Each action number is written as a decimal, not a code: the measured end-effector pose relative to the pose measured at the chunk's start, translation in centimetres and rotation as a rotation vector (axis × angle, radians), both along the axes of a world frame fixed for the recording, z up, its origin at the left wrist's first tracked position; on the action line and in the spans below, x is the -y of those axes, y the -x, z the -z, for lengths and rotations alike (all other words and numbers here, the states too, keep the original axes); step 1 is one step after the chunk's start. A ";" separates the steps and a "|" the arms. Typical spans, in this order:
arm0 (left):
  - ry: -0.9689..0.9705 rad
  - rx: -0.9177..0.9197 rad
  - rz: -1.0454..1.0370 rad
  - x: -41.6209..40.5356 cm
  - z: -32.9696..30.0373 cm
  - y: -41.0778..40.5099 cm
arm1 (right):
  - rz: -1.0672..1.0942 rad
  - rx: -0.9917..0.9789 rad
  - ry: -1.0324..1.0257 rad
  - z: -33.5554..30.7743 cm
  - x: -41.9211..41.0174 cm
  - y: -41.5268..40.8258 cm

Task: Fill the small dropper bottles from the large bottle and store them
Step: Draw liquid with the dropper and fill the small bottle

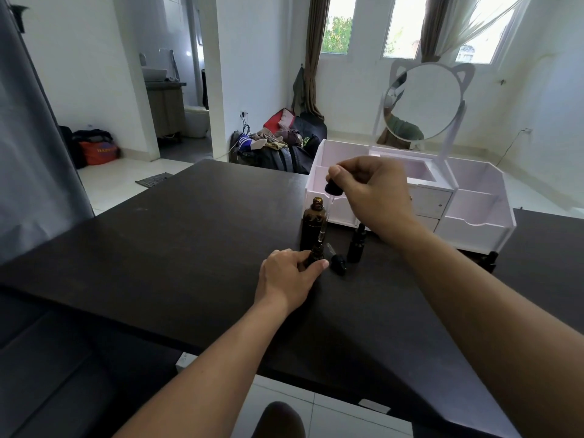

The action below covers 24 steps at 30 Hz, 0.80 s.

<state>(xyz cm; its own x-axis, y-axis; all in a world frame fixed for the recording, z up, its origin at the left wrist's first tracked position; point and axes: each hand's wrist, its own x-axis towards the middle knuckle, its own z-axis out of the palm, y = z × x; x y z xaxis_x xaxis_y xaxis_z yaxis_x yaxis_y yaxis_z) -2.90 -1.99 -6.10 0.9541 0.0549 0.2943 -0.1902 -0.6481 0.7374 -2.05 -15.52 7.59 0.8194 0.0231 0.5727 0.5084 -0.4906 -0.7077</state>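
Observation:
The large amber bottle (315, 222) stands uncapped on the dark table (177, 248). My right hand (371, 191) pinches the black bulb of its long dropper (332, 188); the glass tube hangs down with its tip just over a small dark bottle (316, 255). My left hand (292, 276) grips that small open bottle on the table. A small dropper cap (337, 263) lies on its side just right of it. A capped small bottle (357, 245) stands further right, and another (490, 260) sits near the organiser's right corner.
A white-pink cosmetic organiser (474, 216) with open compartments, small drawers and a round cat-ear mirror (422, 102) stands at the back right of the table. The table's near edge runs diagonally below my forearms. Bags and clothes lie on the floor behind.

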 end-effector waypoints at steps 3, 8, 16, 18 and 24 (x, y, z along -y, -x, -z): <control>-0.006 -0.003 -0.008 0.0 0.0 -0.1 | 0.013 0.004 0.025 0.3 -0.1 -0.1; -0.010 -0.013 -0.018 0.0 -0.1 -0.1 | 0.011 -0.005 0.028 0.5 -0.2 -0.1; 0.003 -0.016 -0.006 0.0 -0.3 0.2 | 0.026 -0.009 0.019 0.7 -0.3 -0.2; 0.006 -0.014 -0.001 0.0 -0.4 0.2 | 0.027 -0.012 0.017 0.6 -0.3 -0.2; -0.002 0.001 -0.012 0.0 -0.3 0.2 | 0.005 -0.014 0.009 0.4 -0.3 -0.1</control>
